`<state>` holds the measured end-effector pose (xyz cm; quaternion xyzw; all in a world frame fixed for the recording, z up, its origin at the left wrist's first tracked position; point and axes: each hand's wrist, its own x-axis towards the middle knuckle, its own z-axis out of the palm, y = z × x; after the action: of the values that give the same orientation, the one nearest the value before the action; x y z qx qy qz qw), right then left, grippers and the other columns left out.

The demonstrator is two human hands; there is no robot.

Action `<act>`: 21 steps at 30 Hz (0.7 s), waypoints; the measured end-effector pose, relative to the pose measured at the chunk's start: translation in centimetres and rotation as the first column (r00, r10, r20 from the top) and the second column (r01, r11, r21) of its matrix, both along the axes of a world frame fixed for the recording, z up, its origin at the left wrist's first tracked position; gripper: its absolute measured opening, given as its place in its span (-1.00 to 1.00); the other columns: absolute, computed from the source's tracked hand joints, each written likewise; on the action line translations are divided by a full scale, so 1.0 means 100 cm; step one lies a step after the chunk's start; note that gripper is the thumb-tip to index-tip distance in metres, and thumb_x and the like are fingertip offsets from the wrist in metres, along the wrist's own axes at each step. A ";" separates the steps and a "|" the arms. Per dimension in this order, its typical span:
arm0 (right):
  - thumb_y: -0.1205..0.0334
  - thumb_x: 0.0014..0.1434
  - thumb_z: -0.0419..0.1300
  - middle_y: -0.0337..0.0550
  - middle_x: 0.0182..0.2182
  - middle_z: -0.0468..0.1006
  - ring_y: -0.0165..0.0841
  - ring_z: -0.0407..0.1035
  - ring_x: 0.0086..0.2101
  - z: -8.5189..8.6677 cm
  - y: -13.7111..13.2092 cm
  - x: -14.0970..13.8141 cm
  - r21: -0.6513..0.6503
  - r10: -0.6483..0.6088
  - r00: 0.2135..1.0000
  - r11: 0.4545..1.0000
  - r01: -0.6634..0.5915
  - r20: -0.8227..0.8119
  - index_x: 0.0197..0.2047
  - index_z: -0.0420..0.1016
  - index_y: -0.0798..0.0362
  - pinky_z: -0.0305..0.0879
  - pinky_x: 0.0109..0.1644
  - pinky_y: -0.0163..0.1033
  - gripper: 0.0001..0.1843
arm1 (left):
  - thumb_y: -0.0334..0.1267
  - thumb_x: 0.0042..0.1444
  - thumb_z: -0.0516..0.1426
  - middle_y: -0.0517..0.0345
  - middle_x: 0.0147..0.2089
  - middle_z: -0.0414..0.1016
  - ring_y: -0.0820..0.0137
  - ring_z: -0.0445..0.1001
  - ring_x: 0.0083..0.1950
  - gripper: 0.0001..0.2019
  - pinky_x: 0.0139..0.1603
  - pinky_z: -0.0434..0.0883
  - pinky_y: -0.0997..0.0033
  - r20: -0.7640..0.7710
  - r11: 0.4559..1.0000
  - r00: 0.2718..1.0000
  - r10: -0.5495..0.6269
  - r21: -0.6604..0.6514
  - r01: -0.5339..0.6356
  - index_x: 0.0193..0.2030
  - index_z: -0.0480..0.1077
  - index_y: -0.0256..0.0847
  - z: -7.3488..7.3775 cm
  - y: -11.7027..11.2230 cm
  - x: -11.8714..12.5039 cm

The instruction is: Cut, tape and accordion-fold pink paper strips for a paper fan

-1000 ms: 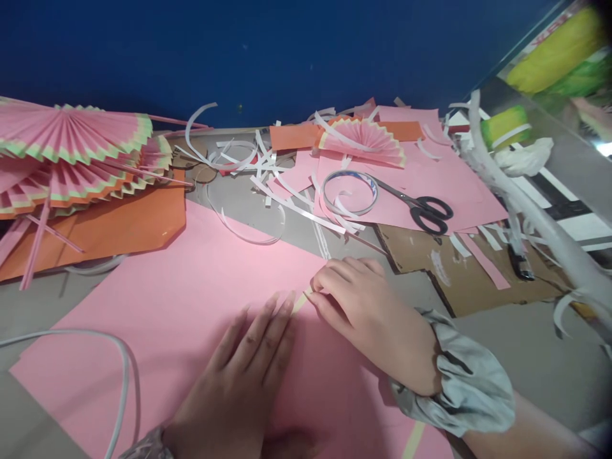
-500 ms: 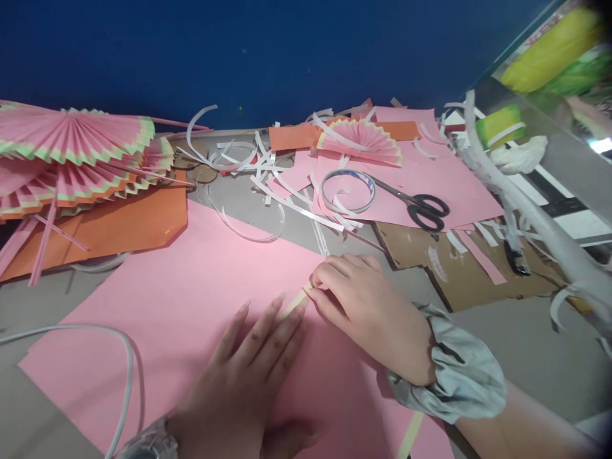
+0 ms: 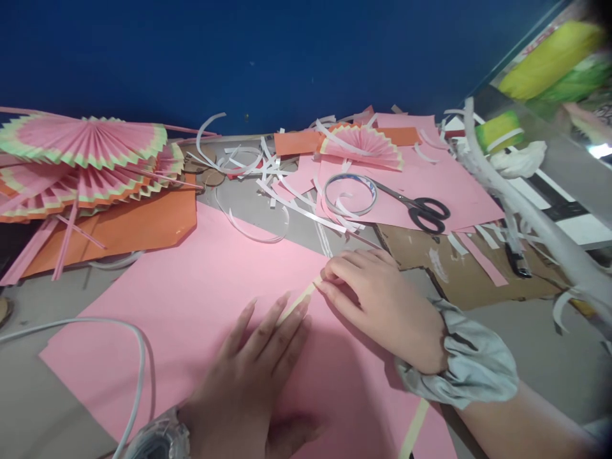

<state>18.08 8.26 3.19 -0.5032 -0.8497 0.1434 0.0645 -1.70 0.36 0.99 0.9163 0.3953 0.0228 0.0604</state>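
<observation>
A large sheet of pink paper (image 3: 229, 255) lies on the table in front of me, with a narrow pale yellow strip (image 3: 300, 301) running slantwise across it. My left hand (image 3: 255, 363) rests flat on the sheet, fingers spread over the strip and partly hiding it. Thumb and forefinger of my right hand (image 3: 366, 299) pinch the strip's far end, close to the sheet's upper edge. A second pale yellow strip (image 3: 415, 427) shows at the sheet's lower right, below my right wrist.
Folded pink fans (image 3: 95, 143) lie on orange paper (image 3: 143, 223) at left. Behind my hands are white paper strips (image 3: 268, 162), a tape ring (image 3: 327, 194), scissors (image 3: 428, 213) and cardboard (image 3: 411, 248). A white cable (image 3: 141, 357) crosses the sheet's left side.
My right hand has shifted slightly right along the strip, baring a little more of it between my hands. My left hand stays flat. The view has shifted slightly.
</observation>
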 end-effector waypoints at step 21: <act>0.36 0.20 0.08 -0.29 -0.41 0.41 -0.38 0.26 -0.33 0.001 0.002 -0.003 -0.160 -0.065 0.984 0.986 0.039 -0.164 -0.40 0.27 0.03 0.10 -0.14 -0.20 -0.87 | 0.26 0.05 -0.14 -0.18 0.34 -0.04 0.09 -0.14 0.36 -0.15 0.29 -0.24 0.09 0.057 0.998 0.997 0.047 0.044 -0.050 0.27 0.06 -0.47 -0.006 -0.003 0.001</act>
<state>17.81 8.49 3.26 -0.5148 -0.8139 0.2500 0.1002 -1.57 0.05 0.40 0.9066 0.4148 0.0588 0.0499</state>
